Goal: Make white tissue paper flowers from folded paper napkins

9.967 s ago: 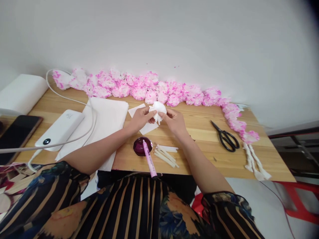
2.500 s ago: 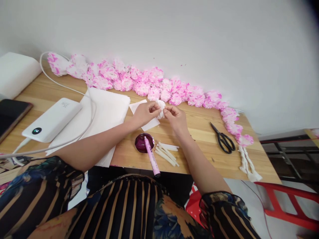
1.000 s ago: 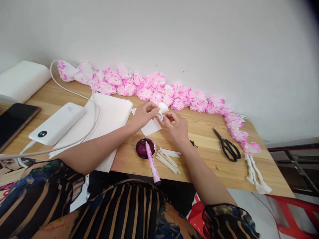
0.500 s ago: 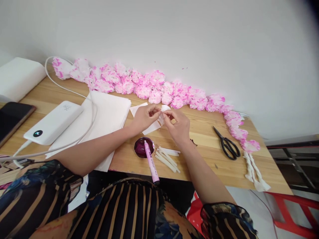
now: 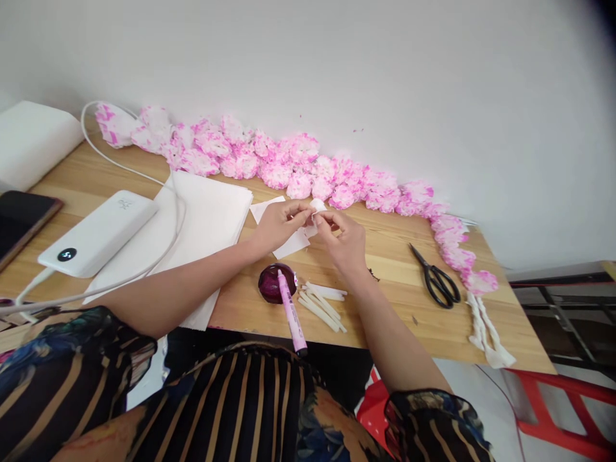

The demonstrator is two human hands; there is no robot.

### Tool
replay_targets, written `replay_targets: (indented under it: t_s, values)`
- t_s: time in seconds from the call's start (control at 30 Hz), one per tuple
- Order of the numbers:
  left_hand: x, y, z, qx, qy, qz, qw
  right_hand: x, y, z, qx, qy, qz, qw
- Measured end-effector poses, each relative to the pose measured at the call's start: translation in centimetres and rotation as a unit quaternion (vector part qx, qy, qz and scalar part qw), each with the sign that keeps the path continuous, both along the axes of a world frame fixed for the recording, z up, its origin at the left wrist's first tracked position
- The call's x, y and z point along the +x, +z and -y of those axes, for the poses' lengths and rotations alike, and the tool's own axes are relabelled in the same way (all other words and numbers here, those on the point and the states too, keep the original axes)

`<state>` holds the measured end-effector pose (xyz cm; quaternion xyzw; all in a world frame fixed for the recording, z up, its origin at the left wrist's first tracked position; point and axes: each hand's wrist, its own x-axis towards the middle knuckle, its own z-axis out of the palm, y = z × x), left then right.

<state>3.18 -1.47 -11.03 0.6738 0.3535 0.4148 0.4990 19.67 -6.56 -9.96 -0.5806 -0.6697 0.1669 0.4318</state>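
My left hand and my right hand meet above the wooden table, each pinching a small piece of white paper between the fingertips. Flat white paper pieces lie beneath and beside my left hand. Nearer to me, a pink marker leans on a dark purple round dish. Several thin white sticks rest to the right of it. A long row of pink and white paper flowers runs along the wall behind my hands.
Black scissors lie to the right, near twisted white paper strips. On the left are a stack of white sheets, a white power bank with a cable, a dark phone and a white package.
The fingers have shifted slightly around the small white paper, which sits a little lower between them. The camera view has moved slightly.
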Motion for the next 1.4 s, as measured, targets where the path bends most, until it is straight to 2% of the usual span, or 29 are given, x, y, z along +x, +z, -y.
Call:
replay_targets:
  t_s: [0.3, 0.43, 0.53, 0.67, 0.87, 1.4]
  values:
    - [0.4, -0.3, 0.1, -0.051, 0.006, 0.043, 0.998, -0.1, -0.1, -0.1, -0.014, -0.018, -0.017, 1.000]
    - [0.4, -0.3, 0.0, -0.067, 0.018, 0.066, 0.995, 0.1, -0.4, -0.5, -0.049, -0.031, -0.101, 0.993]
    - [0.3, 0.0, 0.1, -0.049, 0.018, 0.053, 0.997, 0.3, -0.4, -0.8, -0.073, -0.034, -0.160, 0.984]
    - [0.2, 0.2, 0.2, -0.022, 0.011, 0.007, 1.000, 0.3, -0.6, -1.0, -0.087, -0.019, -0.189, 0.978]
    - [0.1, 0.1, 0.0, -0.023, 0.013, -0.002, 1.000, 0.1, -0.7, -0.9, -0.081, -0.003, -0.197, 0.977]
    - [0.1, -0.2, -0.2, -0.031, 0.023, 0.007, 0.999, 0.1, -1.0, -0.6, -0.059, 0.006, -0.136, 0.989]
